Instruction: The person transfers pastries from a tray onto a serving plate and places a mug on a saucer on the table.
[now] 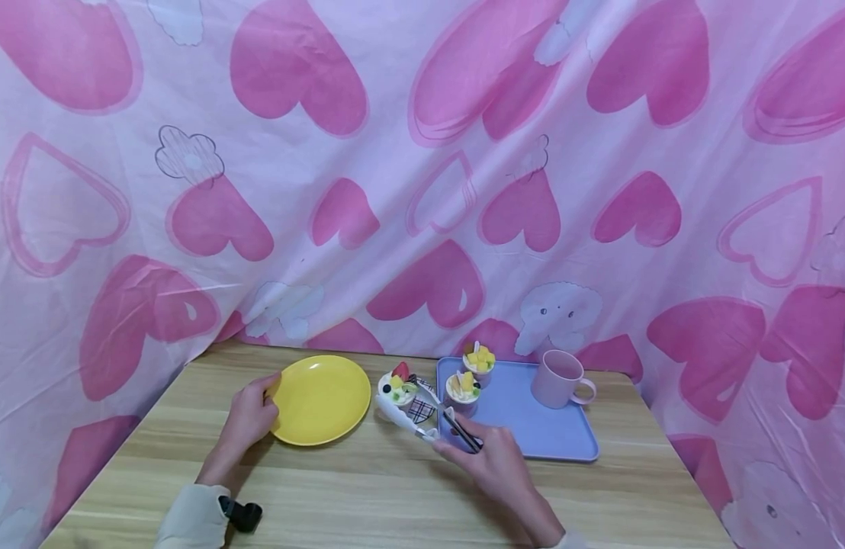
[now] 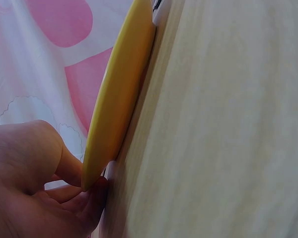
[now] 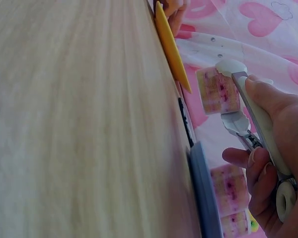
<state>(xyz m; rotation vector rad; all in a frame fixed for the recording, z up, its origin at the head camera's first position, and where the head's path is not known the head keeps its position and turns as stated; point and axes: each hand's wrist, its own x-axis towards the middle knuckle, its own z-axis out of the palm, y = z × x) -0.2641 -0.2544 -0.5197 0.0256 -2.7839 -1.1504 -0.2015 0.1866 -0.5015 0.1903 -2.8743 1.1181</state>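
My left hand (image 1: 252,408) pinches the near left rim of a round yellow plate (image 1: 321,400); in the left wrist view the thumb is above the rim and fingers are below it. My right hand (image 1: 494,461) grips a pair of tongs (image 1: 429,435) with pale scalloped tips. Between those tips is a clear dessert cup (image 3: 213,91) with layered cake, topped with strawberry, blueberry and yellow fruit pieces. The right wrist view shows this cup raised off the table, near the plate's right side. A plaid coaster (image 1: 422,410) lies partly hidden behind the tongs.
A blue tray (image 1: 556,442) lies on the right of the wooden table (image 1: 354,503). On it stand two more dessert cups, one fruit-topped cup (image 1: 462,393) in front of another (image 1: 479,362), and a pink mug (image 1: 558,381). A heart-patterned curtain (image 1: 422,290) hangs behind.
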